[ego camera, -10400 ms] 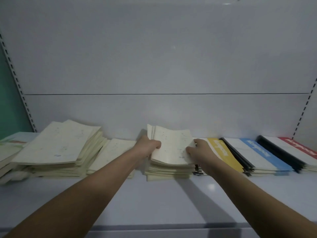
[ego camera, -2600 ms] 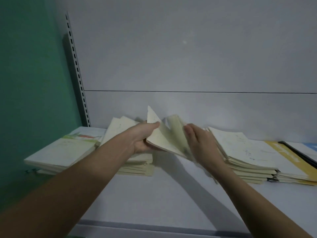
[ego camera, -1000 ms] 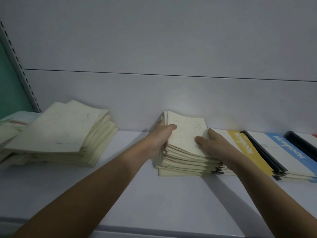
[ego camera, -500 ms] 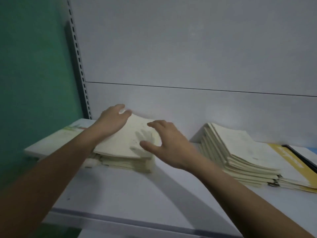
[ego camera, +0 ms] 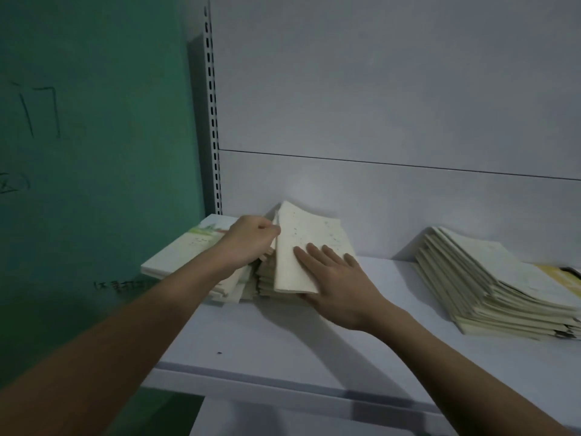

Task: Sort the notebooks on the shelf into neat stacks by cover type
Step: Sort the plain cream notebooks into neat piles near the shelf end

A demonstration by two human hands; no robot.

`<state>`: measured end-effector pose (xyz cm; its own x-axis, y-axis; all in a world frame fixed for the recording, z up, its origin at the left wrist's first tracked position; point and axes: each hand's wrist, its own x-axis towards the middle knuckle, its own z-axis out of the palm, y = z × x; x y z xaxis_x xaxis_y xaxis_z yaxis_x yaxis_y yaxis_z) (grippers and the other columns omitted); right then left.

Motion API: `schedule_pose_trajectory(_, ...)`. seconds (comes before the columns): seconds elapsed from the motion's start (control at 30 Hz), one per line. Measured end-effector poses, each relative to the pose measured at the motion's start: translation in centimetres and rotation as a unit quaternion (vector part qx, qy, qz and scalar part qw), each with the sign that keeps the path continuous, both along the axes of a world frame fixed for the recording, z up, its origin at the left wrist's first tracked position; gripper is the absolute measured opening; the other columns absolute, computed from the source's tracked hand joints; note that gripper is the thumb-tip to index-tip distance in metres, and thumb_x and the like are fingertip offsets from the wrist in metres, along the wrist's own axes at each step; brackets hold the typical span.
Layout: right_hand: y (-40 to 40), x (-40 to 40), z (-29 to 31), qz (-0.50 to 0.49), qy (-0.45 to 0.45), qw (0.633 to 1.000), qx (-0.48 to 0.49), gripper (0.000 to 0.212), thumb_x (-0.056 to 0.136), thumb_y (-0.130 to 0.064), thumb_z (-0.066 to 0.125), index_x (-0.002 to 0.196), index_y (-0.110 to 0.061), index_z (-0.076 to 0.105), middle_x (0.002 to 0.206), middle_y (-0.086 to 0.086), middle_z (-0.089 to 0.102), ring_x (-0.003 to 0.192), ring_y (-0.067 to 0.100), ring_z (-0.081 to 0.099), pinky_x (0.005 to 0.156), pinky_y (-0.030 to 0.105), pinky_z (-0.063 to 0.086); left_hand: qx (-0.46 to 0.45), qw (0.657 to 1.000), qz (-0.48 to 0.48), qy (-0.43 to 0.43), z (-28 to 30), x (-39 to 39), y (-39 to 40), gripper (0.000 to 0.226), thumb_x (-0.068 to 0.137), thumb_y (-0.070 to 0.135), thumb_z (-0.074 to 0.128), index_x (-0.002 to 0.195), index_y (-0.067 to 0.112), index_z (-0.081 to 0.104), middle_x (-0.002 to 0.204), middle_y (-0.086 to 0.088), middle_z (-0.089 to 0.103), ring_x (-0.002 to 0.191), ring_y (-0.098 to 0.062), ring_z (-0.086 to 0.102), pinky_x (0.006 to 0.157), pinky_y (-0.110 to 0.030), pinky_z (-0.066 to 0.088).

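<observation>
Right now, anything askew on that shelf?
Yes. The right cream stack is fanned, its edges stepped instead of flush. The top notebook of the left pile sits tilted under the right hand; the left hand grips its left edge.

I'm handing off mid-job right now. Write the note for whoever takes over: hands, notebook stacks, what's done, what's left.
Left hand: fingers curled on the left edge of the cream-covered notebook stack.
Right hand: flat, fingers straight, pressing that stack's top cover.
Left of it, touching: white notebooks with green-printed covers, partly under the left arm.
Right, apart: a second cream notebook pile, fanned and slanted, lying over a yellow-covered notebook.
All sit on the white metal shelf.
Done: cream covers gathered in two piles.
Left: square both piles, probably merge them.
</observation>
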<state>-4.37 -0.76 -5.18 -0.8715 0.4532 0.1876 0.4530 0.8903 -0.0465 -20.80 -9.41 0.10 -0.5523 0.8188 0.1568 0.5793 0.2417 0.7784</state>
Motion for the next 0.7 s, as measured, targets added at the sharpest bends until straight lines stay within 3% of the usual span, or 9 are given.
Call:
schedule_pose_trajectory(0.07,-0.3,-0.2,1.3,-0.01,0.044,0.996,-0.073,0.061,0.1,-0.046,0.035,0.154,-0.03,0.01,0.161,-0.003,0.016,0.146,0.023,0.016,0.116,0.042,0.017,0.036,0.998,0.029,-0.036,0.4,-0.3,-0.1,0.04,0.097,0.036,0.047,0.098,0.002,0.069,0.093,-0.012,0.071,0.077,-0.021,0.067,0.072,-0.033,0.053)
schedule_pose_trajectory(0.17,-0.6,-1.8,3.2,0.005,0.192,0.955,-0.228,0.052,0.102,-0.043,0.034,0.152,-0.034,0.023,0.155,-0.005,0.032,0.14,0.019,0.031,0.113,0.034,0.027,0.049,0.986,0.005,-0.157,1.5,-0.6,-0.4,0.052,0.096,0.051,0.043,0.101,0.005,0.067,0.09,-0.01,0.071,0.079,-0.026,0.07,0.085,-0.04,0.057)
schedule_pose_trajectory(0.23,-1.7,-3.3,4.0,0.044,0.223,0.943,-0.243,0.054,0.099,-0.051,0.031,0.151,-0.037,0.023,0.151,-0.006,0.039,0.136,0.016,0.039,0.111,0.033,0.032,0.046,0.966,-0.054,-0.249,2.1,-0.7,-0.8,0.055,0.096,0.054,0.043,0.098,0.005,0.066,0.087,-0.008,0.072,0.077,-0.026,0.07,0.079,-0.039,0.059)
schedule_pose_trajectory(0.33,-3.2,-4.8,4.3,0.076,0.21,0.955,-0.193,0.056,0.098,-0.052,0.034,0.15,-0.036,0.022,0.145,-0.006,0.045,0.127,0.018,0.047,0.105,0.04,0.04,0.048,0.895,-0.131,-0.425,3.1,-1.1,-1.8,0.029,0.096,0.036,0.05,0.101,0.01,0.061,0.082,-0.011,0.063,0.073,-0.023,0.064,0.066,-0.035,0.058)
schedule_pose_trajectory(0.43,-3.0,-5.3,4.3,0.116,0.157,0.967,-0.164,0.068,0.091,-0.059,0.048,0.149,-0.039,0.019,0.147,-0.01,0.038,0.13,0.014,0.04,0.107,0.043,0.037,0.055,0.885,-0.129,-0.445,3.0,-2.0,-2.8,0.017,0.094,0.015,0.05,0.103,0.005,0.061,0.08,-0.01,0.067,0.073,-0.022,0.065,0.067,-0.033,0.054)
schedule_pose_trajectory(0.5,-2.0,-5.2,4.3,0.114,0.095,0.976,-0.157,0.093,0.08,-0.069,0.056,0.151,-0.042,0.005,0.159,-0.012,0.017,0.144,0.012,0.019,0.116,0.044,0.025,0.069,0.89,-0.11,-0.438,2.5,-2.5,-3.4,0.016,0.095,0.01,0.049,0.102,0.007,0.063,0.083,-0.008,0.071,0.077,-0.022,0.066,0.066,-0.034,0.055)
schedule_pose_trajectory(0.6,-0.3,-4.2,4.3,0.05,0.061,0.971,-0.227,0.12,0.068,-0.064,0.074,0.153,-0.035,-0.007,0.161,-0.015,-0.001,0.147,0.008,0.005,0.12,0.04,0.015,0.11,0.902,-0.057,-0.414,1.9,-3.8,-4.0,0.031,0.096,0.004,0.043,0.12,0.021,0.054,0.105,-0.007,0.068,0.09,-0.024,0.065,0.067,-0.035,0.054)
schedule_pose_trajectory(0.7,1.3,-3.6,4.0,0.01,0.046,0.972,-0.232,0.131,0.061,-0.07,0.075,0.153,-0.032,-0.009,0.161,-0.015,-0.005,0.148,0.01,0.0,0.121,0.043,0.011,0.132,0.913,-0.024,-0.386,1.6,-6.1,-4.7,0.044,0.097,0.002,0.037,0.129,0.032,0.043,0.107,0.001,0.062,0.095,-0.022,0.061,0.065,-0.035,0.052)
